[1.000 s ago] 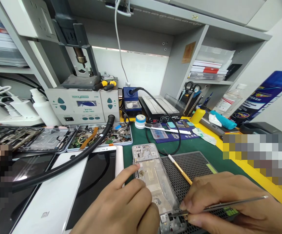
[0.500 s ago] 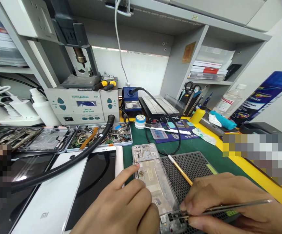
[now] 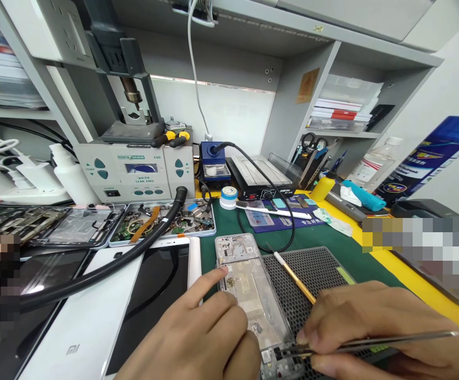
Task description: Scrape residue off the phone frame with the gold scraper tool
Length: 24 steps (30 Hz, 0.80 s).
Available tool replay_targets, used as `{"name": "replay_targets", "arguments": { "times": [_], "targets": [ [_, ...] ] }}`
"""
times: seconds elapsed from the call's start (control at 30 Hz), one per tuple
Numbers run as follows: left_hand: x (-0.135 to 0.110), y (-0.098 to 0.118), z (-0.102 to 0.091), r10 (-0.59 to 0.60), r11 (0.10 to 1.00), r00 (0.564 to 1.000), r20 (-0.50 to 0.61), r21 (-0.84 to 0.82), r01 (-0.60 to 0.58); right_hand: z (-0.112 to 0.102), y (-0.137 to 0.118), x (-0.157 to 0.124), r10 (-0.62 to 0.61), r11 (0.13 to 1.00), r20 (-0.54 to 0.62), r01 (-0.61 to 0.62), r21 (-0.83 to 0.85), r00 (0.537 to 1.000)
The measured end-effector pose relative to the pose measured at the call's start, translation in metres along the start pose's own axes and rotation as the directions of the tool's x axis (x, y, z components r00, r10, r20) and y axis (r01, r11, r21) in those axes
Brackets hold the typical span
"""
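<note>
A bare phone frame [image 3: 249,285] lies lengthwise in front of me, with handwriting on its upper end and a small circuit area at its near end. My left hand [image 3: 201,332] lies along its left side, index fingertip on the edge, other fingers curled; the thumb is hidden. My right hand [image 3: 356,327] pinches a pair of metal tweezers [image 3: 403,339]. Their tips reach a small black part [image 3: 279,352] at the frame's near end; whether they grip it I cannot tell. Under the frame's right side is a black honeycomb mat [image 3: 304,269].
A gold and white pen-like tool [image 3: 296,277] rests on the mat. To the left are a white phone cover [image 3: 74,316], dark screens and a tray of parts [image 3: 114,240], crossed by a black hose [image 3: 134,253]. A hot-air station [image 3: 134,174], heating plate [image 3: 264,177] and white brush [image 3: 277,211] stand behind.
My right hand and the tweezers have shifted slightly to the right and down. My left hand and the phone frame stay where they were.
</note>
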<state>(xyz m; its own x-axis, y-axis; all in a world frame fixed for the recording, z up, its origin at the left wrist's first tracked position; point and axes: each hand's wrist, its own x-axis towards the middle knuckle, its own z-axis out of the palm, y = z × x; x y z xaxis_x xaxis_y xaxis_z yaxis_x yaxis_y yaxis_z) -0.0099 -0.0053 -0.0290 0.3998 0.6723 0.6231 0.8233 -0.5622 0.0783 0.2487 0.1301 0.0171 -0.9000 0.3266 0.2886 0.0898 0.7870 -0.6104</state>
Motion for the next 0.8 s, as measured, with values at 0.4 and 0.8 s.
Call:
{"name": "replay_targets", "arguments": {
  "times": [0.4, 0.8],
  "targets": [
    [0.0067, 0.0017, 0.0002, 0.004, 1.000, 0.999, -0.041, 0.028, -0.002, 0.0044, -0.0003, -0.0027, 0.040, 0.999, 0.013, -0.040, 0.012, 0.999],
    [0.0052, -0.0013, -0.0001, 0.000, 1.000, 1.000, -0.013, -0.003, 0.000, 0.0025, -0.0007, 0.0009, -0.004, 1.000, 0.002, 0.004, 0.009, 1.000]
  ]
}}
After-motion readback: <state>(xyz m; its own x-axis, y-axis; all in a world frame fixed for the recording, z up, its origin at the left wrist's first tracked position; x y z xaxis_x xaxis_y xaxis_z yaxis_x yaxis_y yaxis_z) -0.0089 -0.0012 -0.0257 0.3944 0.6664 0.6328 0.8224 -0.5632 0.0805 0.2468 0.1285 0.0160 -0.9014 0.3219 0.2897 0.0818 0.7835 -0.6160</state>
